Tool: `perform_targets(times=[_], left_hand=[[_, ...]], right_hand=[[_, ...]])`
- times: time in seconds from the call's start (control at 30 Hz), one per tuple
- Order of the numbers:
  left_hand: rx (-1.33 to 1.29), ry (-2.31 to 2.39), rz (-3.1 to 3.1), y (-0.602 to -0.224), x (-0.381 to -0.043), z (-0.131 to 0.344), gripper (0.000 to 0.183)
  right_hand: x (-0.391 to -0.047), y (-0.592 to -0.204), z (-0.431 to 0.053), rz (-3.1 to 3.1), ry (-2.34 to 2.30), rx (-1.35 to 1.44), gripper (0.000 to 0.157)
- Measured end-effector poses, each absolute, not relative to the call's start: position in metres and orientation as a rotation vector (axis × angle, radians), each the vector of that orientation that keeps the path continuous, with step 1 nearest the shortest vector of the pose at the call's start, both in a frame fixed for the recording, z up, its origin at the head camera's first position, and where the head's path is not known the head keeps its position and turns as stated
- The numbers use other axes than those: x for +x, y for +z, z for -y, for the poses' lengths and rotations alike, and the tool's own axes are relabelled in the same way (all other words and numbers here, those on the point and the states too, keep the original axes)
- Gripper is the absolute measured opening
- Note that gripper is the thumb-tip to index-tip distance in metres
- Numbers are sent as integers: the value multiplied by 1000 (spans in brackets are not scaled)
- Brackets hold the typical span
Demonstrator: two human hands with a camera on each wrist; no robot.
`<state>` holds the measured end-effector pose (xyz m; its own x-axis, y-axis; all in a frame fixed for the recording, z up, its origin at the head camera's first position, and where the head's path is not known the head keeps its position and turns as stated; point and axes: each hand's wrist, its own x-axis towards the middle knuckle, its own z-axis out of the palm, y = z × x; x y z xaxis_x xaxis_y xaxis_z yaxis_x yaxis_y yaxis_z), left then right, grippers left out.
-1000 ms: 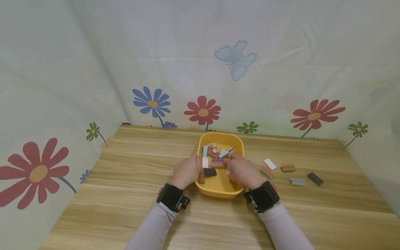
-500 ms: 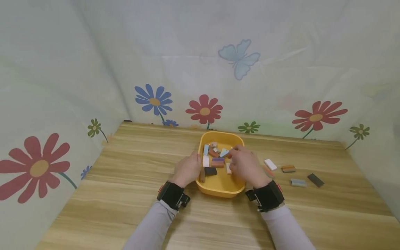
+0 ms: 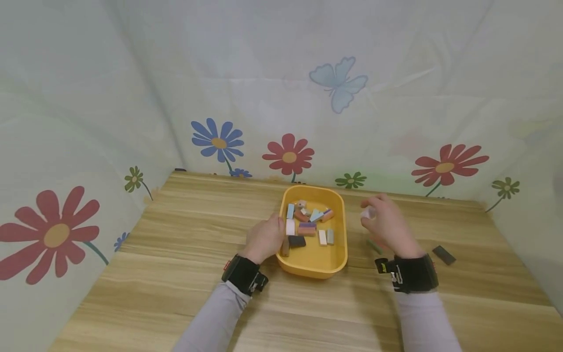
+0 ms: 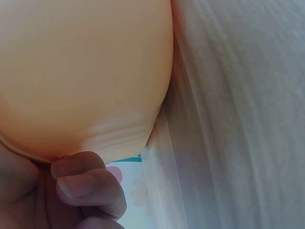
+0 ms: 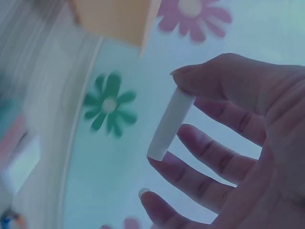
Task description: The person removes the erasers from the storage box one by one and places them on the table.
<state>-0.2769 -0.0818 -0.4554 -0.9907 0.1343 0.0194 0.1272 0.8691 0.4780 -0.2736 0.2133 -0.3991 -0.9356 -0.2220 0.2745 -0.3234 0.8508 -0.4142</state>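
The left hand [image 3: 265, 239] gripped the left edge of a yellow, rounded-rectangular plastic tub [image 3: 312, 275], while the right hand [image 3: 389, 225] pinched a small white rectangular block [image 5: 170, 125] in the air beyond its right edge. Wood-grain tabletop [image 3: 202, 220] spread broadly left of the tub; a dark rectangular block [image 3: 443, 254] lay well apart rightward.

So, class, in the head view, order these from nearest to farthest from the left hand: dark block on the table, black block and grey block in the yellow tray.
1. Black block: inside the yellow tray, in its left half.
2. Grey block: same tray, in its right half.
3. Dark block: on the table, right of the tray.
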Motion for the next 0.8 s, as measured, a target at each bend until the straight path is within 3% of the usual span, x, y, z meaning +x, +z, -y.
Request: perform_targets(times=[0.4, 0.8], left_hand=[[191, 792, -2978, -451, -275, 82, 38], [194, 782, -2980, -454, -277, 81, 40]], right_hand=[[-283, -432, -278, 2862, 748, 250, 33], [-288, -456, -292, 2815, 742, 87, 36]])
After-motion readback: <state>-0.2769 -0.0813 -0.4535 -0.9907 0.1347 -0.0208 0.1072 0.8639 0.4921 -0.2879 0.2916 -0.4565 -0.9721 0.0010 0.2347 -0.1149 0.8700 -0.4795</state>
